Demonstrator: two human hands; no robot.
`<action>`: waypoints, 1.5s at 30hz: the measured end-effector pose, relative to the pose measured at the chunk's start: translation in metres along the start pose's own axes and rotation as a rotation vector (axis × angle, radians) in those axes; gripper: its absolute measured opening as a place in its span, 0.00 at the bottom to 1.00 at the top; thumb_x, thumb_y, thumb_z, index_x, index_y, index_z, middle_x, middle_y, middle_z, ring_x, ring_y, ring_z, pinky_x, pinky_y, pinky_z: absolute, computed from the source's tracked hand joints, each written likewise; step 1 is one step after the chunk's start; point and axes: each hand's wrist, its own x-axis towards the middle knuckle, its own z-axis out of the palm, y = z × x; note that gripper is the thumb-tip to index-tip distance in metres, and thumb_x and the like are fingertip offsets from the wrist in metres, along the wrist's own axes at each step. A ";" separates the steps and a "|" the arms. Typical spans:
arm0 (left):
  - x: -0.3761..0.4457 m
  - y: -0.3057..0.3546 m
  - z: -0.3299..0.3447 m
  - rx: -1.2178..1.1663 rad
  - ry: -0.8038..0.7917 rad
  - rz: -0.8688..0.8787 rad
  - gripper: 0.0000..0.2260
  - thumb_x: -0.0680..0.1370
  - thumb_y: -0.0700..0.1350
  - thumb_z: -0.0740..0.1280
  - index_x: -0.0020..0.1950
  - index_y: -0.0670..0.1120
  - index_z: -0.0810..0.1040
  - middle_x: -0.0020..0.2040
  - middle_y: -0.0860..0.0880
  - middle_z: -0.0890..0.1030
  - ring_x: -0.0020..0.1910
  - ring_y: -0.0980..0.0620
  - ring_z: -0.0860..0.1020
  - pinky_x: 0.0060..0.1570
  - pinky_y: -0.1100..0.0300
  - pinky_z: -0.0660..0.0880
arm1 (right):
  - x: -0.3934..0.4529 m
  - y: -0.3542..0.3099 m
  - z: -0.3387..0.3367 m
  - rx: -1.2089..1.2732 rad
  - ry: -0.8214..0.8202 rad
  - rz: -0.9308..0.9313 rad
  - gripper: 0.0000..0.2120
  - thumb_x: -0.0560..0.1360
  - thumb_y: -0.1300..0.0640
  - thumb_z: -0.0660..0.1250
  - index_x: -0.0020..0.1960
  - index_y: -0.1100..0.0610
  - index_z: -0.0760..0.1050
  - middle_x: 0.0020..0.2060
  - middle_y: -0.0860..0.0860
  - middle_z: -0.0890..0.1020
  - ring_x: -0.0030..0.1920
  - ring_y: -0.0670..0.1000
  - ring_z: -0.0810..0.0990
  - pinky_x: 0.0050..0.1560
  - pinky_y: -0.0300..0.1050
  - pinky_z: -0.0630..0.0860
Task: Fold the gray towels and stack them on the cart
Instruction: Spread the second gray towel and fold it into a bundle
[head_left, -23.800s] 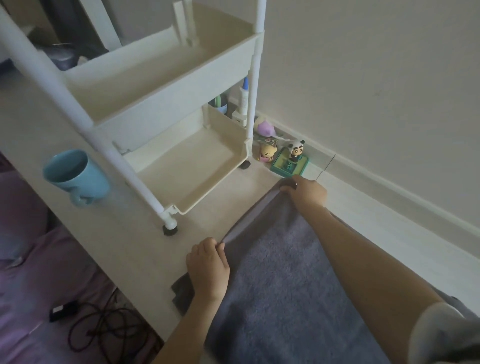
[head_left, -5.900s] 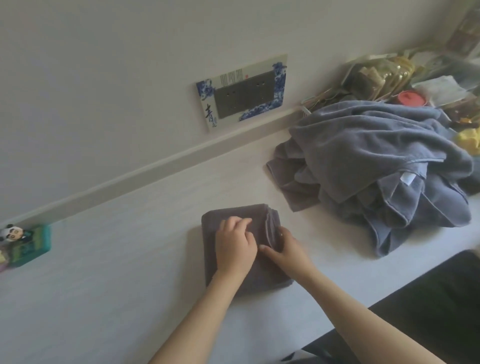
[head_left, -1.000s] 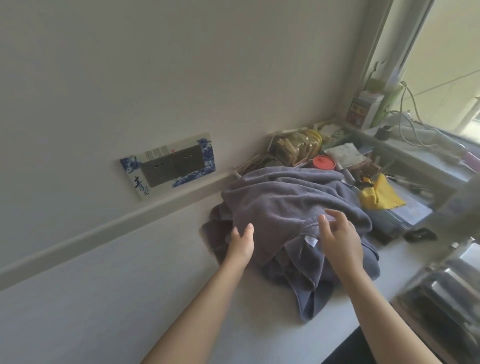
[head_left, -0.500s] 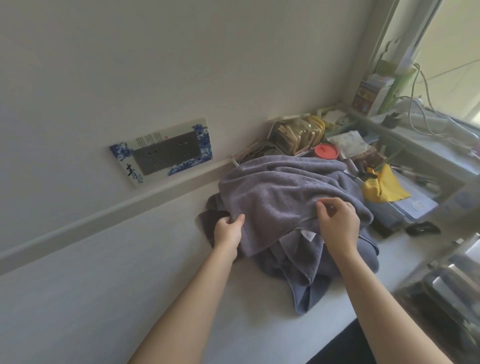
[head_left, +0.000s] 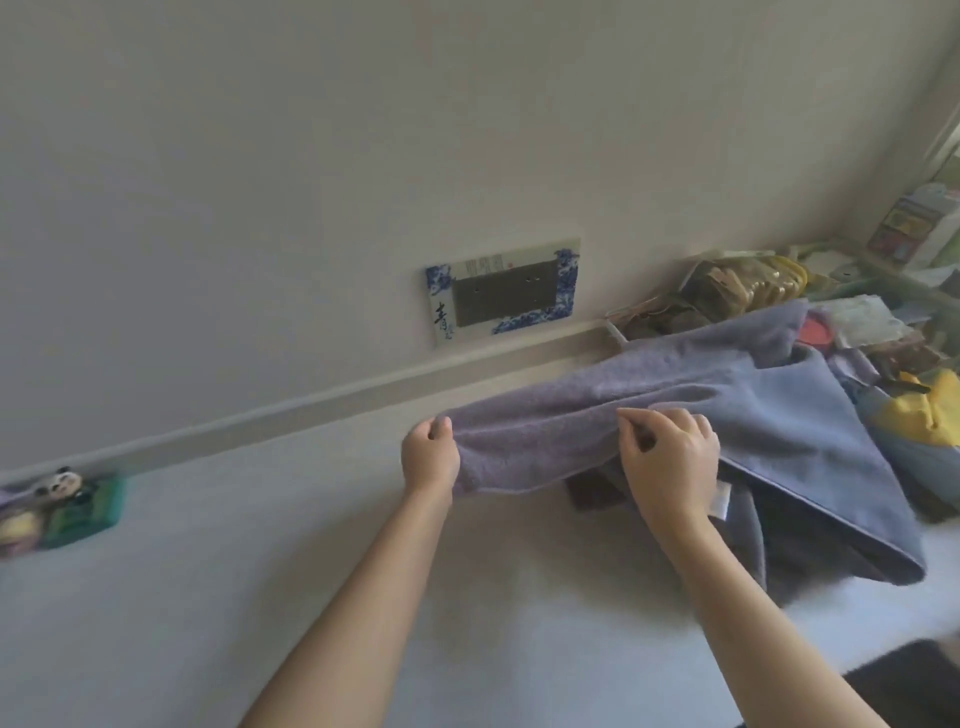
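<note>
A gray towel (head_left: 649, 405) is stretched out above the white tabletop (head_left: 260, 571), pulled leftward off the heap. My left hand (head_left: 430, 457) grips its left end with curled fingers. My right hand (head_left: 670, 457) pinches the towel's near edge further right. More gray towel (head_left: 810, 551) lies bunched beneath and to the right, with a white label (head_left: 722, 499) showing beside my right wrist. The cart is out of view.
A blue-and-white framed socket panel (head_left: 501, 291) sits on the wall behind. Clutter with a yellow cloth (head_left: 930, 410) and a red lid (head_left: 815, 330) fills the right end. A panda figurine on a green base (head_left: 72, 499) stands at the left by the wall.
Both hands have closed on the top towel and drawn it left off the heap. The view has swung left, bringing the panda figurine into sight.
</note>
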 end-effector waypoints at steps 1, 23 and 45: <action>0.005 -0.006 -0.019 -0.008 0.025 -0.010 0.10 0.81 0.42 0.58 0.44 0.39 0.75 0.39 0.45 0.74 0.41 0.48 0.70 0.42 0.59 0.65 | -0.008 -0.013 0.007 0.000 -0.019 -0.025 0.04 0.71 0.60 0.71 0.45 0.57 0.84 0.38 0.55 0.82 0.41 0.59 0.76 0.48 0.50 0.70; 0.008 -0.188 -0.400 0.111 0.464 -0.344 0.13 0.80 0.40 0.57 0.54 0.36 0.79 0.56 0.37 0.80 0.55 0.39 0.77 0.53 0.54 0.72 | -0.213 -0.280 0.151 -0.193 -1.344 -0.355 0.07 0.69 0.59 0.65 0.41 0.60 0.80 0.37 0.57 0.81 0.35 0.53 0.74 0.34 0.42 0.69; 0.091 -0.212 -0.353 0.508 0.258 -0.334 0.14 0.76 0.43 0.60 0.57 0.49 0.80 0.59 0.46 0.79 0.58 0.42 0.76 0.57 0.52 0.73 | -0.215 -0.281 0.223 -0.364 -1.343 -0.368 0.11 0.76 0.51 0.60 0.55 0.54 0.75 0.52 0.53 0.76 0.52 0.55 0.76 0.43 0.43 0.71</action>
